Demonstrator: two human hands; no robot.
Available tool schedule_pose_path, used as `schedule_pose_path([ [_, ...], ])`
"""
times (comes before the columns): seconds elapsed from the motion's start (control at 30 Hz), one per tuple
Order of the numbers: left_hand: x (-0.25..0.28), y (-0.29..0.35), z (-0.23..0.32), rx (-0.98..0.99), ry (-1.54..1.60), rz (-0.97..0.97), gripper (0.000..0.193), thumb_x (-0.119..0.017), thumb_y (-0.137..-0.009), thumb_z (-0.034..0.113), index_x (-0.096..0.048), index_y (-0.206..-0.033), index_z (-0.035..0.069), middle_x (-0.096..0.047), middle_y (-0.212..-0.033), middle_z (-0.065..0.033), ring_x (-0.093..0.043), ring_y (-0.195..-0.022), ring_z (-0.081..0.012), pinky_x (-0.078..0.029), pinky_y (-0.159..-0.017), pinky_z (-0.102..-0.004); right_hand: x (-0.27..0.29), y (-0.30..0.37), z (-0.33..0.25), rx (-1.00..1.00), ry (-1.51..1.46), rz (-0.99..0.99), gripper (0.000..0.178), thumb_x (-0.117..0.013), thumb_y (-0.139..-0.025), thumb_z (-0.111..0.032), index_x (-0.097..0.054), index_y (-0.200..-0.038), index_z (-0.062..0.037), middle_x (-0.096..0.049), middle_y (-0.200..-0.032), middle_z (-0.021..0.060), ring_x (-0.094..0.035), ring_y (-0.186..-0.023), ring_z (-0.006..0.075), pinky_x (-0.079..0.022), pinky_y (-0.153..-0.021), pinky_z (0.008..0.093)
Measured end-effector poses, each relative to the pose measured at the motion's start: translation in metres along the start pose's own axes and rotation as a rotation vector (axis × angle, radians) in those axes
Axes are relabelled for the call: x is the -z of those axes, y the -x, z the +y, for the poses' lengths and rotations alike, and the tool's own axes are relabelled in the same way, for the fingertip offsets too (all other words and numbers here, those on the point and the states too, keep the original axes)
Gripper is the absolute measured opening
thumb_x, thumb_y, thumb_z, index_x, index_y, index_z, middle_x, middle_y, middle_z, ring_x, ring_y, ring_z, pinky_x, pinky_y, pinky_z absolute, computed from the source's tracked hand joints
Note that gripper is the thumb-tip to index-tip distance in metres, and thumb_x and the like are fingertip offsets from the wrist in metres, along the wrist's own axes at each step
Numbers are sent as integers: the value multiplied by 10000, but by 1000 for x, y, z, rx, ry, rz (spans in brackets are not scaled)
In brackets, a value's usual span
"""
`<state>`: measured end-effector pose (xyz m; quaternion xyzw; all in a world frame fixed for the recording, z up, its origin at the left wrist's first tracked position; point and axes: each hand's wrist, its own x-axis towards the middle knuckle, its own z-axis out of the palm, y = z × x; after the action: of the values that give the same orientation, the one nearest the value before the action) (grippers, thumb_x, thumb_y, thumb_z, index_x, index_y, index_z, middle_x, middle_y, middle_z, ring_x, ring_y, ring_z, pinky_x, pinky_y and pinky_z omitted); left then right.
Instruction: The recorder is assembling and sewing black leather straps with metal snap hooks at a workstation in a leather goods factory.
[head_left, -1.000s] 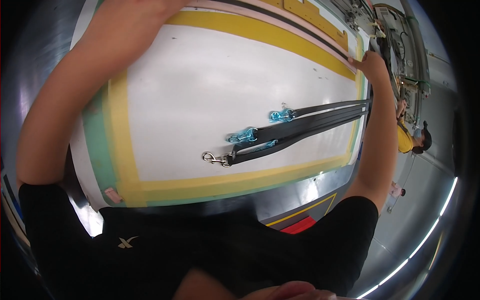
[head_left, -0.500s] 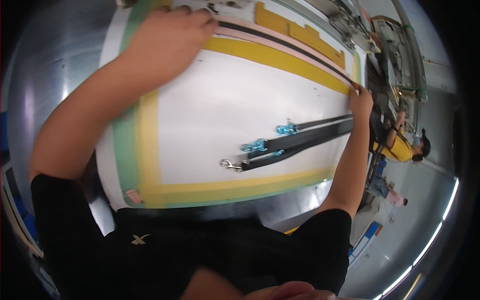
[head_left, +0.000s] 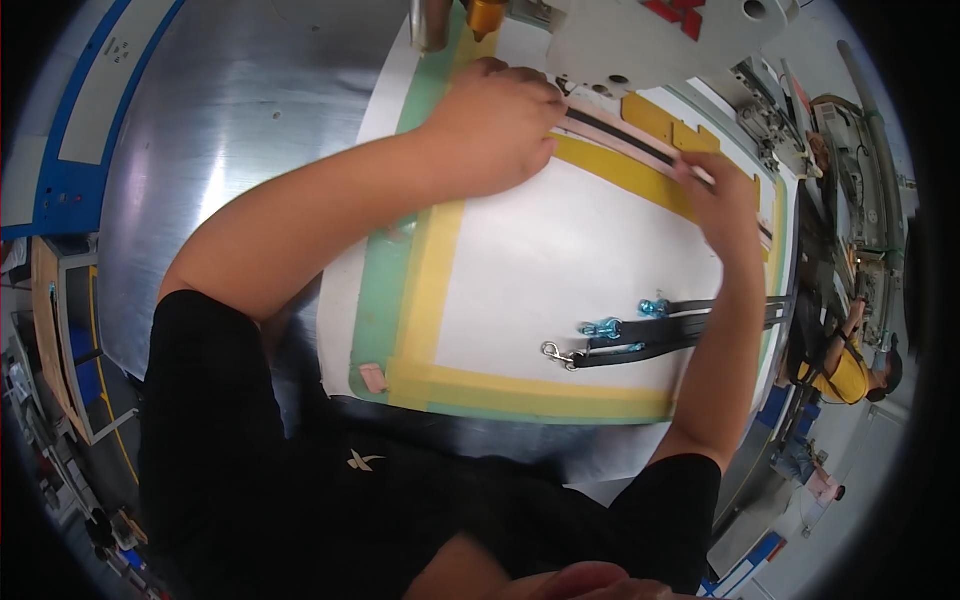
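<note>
A narrow black strap (head_left: 622, 133) lies lengthwise in a pink-edged guide (head_left: 650, 156) on the white work board (head_left: 560, 270). My left hand (head_left: 495, 130) is at the strap's left end, its fingers curled down over the guide and hiding that end. Farther right, my right hand (head_left: 722, 195) closes thumb and fingers on the strap. Below my hands lie several black straps with metal snap hooks; one hook is silver (head_left: 560, 354) and others are blue (head_left: 603, 328). The right forearm partly covers these straps.
A white machine head (head_left: 660, 45) overhangs the far edge, with an orange-tipped part (head_left: 486, 18) beside it. A yellow plate (head_left: 660, 125) borders the guide. Green and yellow tape (head_left: 520, 393) edges the board. Two people, one in yellow (head_left: 850, 375), are at the right.
My right hand has slid left along the strap, closer to my left hand. The head view has shifted, bringing the machine head and a blue-framed panel into sight.
</note>
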<state>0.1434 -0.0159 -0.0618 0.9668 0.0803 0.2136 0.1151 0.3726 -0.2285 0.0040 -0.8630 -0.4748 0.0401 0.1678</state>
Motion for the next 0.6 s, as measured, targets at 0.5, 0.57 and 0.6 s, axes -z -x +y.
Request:
schedule_pose_path([
  [0.5,8,1,2,-77,-151,80,441,-736,-854,333,-732,-1217,81,-698,-1086,-61,-638,-1006,-268,-482,-915,-433,-62,-14,-63,329,18,93,298,-680,-894,-129,-738,-1184,-93,-683,-1111,106,-688,-960,354,-559,-829,437],
  [0.57,12,-3,4,-47,-227,-36,480,-729,-874,366,-720,-1258,79,-709,-1149,-52,-646,-1042,-274,-484,-930,-438,-63,-15,-60,319,20,102,304,-675,-881,-114,-740,-1177,-98,-682,-1096,99,-690,-953,349,-561,-820,438],
  [0.6,13,-3,6,-65,-231,-49,480,-729,-874,366,-720,-1258,79,-709,-1149,-52,-646,-1042,-274,-484,-930,-438,-63,-15,-59,327,31,106,311,-670,-867,-99,-743,-1170,-102,-681,-1082,93,-691,-946,345,-562,-811,439],
])
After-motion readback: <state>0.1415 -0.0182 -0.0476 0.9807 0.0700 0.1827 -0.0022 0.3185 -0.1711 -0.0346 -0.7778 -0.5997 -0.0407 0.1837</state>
